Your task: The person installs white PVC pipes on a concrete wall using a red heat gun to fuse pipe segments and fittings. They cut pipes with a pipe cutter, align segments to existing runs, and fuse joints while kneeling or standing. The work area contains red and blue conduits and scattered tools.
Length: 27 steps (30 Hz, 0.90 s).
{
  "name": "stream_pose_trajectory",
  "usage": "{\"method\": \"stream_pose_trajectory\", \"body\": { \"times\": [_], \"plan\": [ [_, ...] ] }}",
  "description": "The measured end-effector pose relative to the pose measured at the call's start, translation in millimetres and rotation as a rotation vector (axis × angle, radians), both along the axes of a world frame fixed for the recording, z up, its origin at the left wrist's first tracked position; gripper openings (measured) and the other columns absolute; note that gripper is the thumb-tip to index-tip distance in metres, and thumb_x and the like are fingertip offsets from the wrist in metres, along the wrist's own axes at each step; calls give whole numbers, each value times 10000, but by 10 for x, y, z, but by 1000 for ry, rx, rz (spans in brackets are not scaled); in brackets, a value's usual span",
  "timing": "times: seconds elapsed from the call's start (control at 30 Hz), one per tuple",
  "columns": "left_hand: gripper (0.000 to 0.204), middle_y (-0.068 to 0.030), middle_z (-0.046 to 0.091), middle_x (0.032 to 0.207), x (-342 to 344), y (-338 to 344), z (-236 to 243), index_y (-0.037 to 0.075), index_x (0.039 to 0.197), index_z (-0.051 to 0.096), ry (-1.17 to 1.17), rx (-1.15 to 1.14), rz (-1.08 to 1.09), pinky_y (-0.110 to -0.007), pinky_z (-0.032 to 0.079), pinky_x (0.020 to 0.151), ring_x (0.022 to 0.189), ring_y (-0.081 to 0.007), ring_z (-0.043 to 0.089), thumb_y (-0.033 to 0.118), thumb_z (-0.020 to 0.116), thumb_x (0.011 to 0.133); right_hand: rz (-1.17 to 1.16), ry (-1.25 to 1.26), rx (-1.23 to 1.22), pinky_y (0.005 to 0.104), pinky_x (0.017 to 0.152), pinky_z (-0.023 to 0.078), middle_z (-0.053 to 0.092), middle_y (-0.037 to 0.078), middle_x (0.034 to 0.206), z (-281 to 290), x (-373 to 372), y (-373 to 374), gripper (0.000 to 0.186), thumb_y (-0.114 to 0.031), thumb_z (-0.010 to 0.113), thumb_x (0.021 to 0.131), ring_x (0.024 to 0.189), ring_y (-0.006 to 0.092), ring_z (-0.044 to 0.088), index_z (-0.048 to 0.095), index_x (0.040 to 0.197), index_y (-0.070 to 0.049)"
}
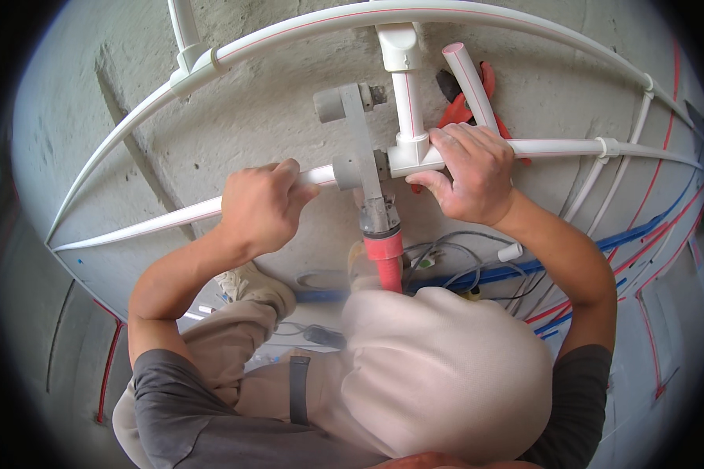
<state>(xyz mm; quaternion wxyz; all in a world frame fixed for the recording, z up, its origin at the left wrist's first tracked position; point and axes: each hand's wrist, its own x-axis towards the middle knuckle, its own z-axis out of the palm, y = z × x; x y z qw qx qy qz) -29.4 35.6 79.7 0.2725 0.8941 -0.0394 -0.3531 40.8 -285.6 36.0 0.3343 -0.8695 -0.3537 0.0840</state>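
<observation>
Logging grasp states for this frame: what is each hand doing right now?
Left hand: closed around the white pipe.
Right hand: closed on the white tee fitting and its pipe.

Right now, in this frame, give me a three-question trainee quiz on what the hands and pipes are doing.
1. True or false: the left hand grips a white pipe.
2. The right hand rests on: A) the red cutters, B) the white tee fitting, C) the blue conduit.
3. What colour is the collar on the handle of the grey tool between the hands?

Key: 1 true; 2 B; 3 red.
</observation>
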Motion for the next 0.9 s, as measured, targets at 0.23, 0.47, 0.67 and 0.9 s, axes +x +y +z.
{"method": "stream_pose_trajectory", "body": {
  "times": [0.23,0.47,0.67,0.9],
  "plan": [
    [320,-225,658,757,11,1,-1,17,837,578,13,-6,8,-542,482,641,704,-487,628,275,733,944,-21,16,10,410,614,467,638,97,809,20,3,20,527,-320,905,665,700,307,653,702,1009,23],
    [279,-228,653,776,20,-17,15,12,859,590,78,-8,55,-535,475,663,731,-498,614,240,734,931,-17,35,9,415,615,475,637,98,809,27,11,25,525,-314,906,662,700,308,654,702,1010,23],
    [314,-217,663,763,28,-20,-2,18,845,583,47,-4,27,-538,484,639,707,-481,634,274,737,942,-21,37,1,412,610,474,625,95,800,27,10,27,520,-310,908,656,696,308,652,698,1001,18],
    [312,-216,676,768,46,-14,-4,22,842,587,30,-4,-7,-537,488,622,701,-474,646,275,740,943,-22,41,4,410,617,479,628,92,795,26,10,31,511,-306,908,651,702,307,652,695,991,11]
  ]
}}
